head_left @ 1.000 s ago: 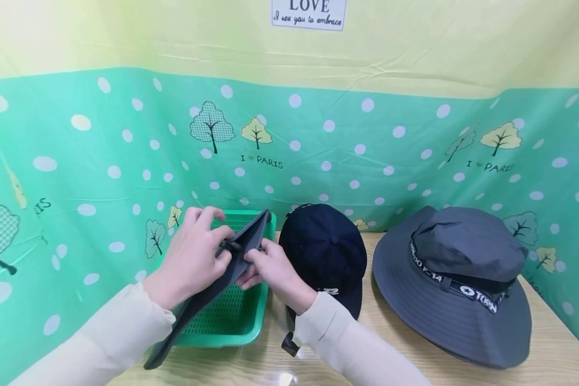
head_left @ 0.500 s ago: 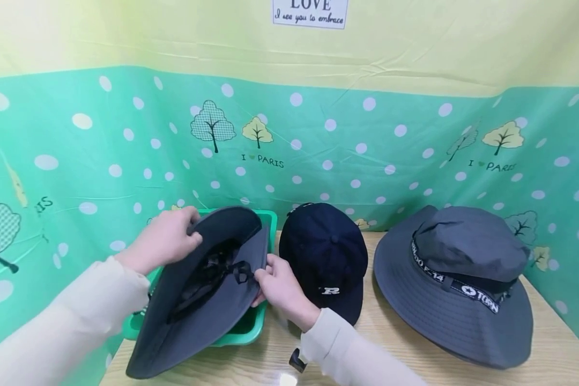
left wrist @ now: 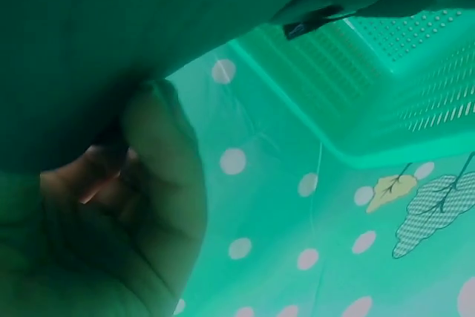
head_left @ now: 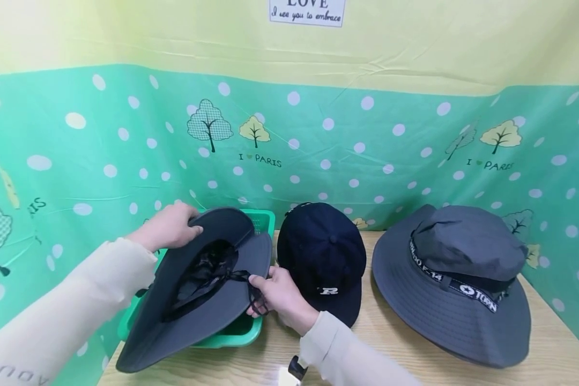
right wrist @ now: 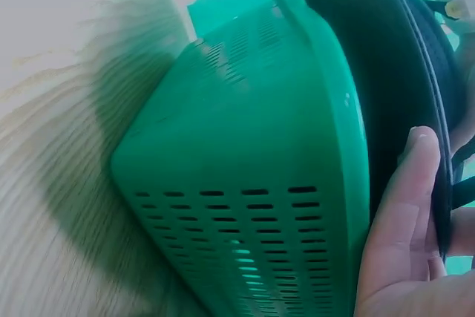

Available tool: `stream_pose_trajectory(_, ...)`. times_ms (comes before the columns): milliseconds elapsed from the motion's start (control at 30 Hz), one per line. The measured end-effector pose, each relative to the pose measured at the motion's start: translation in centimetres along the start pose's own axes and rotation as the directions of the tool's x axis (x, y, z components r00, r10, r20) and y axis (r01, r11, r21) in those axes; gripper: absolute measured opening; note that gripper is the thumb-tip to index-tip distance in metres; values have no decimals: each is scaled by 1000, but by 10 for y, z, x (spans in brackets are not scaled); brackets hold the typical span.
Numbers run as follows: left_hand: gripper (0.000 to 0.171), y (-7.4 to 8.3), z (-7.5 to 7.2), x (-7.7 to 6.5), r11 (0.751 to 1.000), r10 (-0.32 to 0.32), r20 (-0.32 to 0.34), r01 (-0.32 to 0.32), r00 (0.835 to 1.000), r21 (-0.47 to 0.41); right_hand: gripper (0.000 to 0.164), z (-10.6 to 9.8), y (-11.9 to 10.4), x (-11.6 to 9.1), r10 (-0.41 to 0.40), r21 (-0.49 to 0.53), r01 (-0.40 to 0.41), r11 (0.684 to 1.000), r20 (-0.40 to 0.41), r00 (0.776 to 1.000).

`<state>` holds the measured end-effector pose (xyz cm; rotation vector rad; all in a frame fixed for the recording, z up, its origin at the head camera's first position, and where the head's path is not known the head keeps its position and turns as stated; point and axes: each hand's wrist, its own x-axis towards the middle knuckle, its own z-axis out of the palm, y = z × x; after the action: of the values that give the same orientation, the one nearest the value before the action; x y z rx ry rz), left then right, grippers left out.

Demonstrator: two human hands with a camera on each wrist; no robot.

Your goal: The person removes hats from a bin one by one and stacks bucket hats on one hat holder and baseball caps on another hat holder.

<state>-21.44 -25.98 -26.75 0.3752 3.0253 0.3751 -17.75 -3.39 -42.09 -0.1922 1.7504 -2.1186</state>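
Note:
A dark grey wide-brimmed hat (head_left: pixel 173 279) is held over the green basket (head_left: pixel 238 339), its inside facing up toward the head camera. My left hand (head_left: pixel 171 226) grips the brim at the far left, fingers behind it and thumb on the inner side. At the brim's right edge my right hand (head_left: pixel 280 295) pinches the fabric, with the black chin cord (head_left: pixel 255 295) hanging at the fingertips. From the right wrist view, a finger of the right hand (right wrist: pixel 404 220) presses the brim's outer face close to the basket's rim (right wrist: pixel 349 131).
A navy baseball cap (head_left: pixel 320 252) with a white letter stands right of the basket. Farther right lies another grey brimmed hat (head_left: pixel 468 252) with a lettered band. Both are on the wooden table (head_left: pixel 391 343). A green and yellow printed cloth (head_left: pixel 347 107) hangs behind.
The hat has turned from edge-on to showing its inside, its brim spread wider. My left hand has moved left along the brim; the right hand has shifted slightly right and down.

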Motion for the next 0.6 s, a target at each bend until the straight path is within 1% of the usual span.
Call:
stream_pose_trajectory(67,16,-2,-2,-2,1000,6,-38,-6,999,-2,17,0,1,-1,-6,-6,6,1000,-7,1000)
stream_pose_trajectory(133,15,-8,-7,-5,1000,1,-96,-1,995,1,16,-1,1,-4,-27,-24,26,999,-10,1000)
stream_pose_trajectory(233,21,-21,-20,-11,1000,-16,-181,16,983,1,16,-2,2,-10,-64,-39,64,997,-7,998)
stream_pose_trajectory(300,22,-30,-28,-15,999,-37,-224,37,974,-4,15,-3,4,-13,-88,-40,88,995,-6,996)
stream_pose_trajectory(433,24,-48,-36,-20,998,-63,-274,62,960,-11,15,-4,9,-18,-109,-48,108,993,-20,994)
stream_pose_trajectory(600,26,-71,-38,-25,992,-120,-316,127,941,0,16,-7,17,-21,-101,-37,100,994,-32,994)
